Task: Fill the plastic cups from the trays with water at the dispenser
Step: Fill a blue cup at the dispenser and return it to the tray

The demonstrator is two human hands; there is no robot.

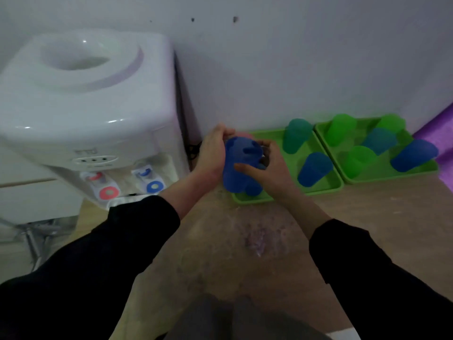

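Blue cup (241,155), one item, gripped by both my hands, left hand (213,153) on its left side and right hand (267,165) on its right, over the left end of a green tray (326,190), positioned, I judge, for carrying to the dispenser (85,106) alongside.

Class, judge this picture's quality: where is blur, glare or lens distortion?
Head view: soft overall, the blue cup between left hand and right hand smeared most; small glints on the white dispenser; the wide lens tilts the cups on the green trays; lighting dim.
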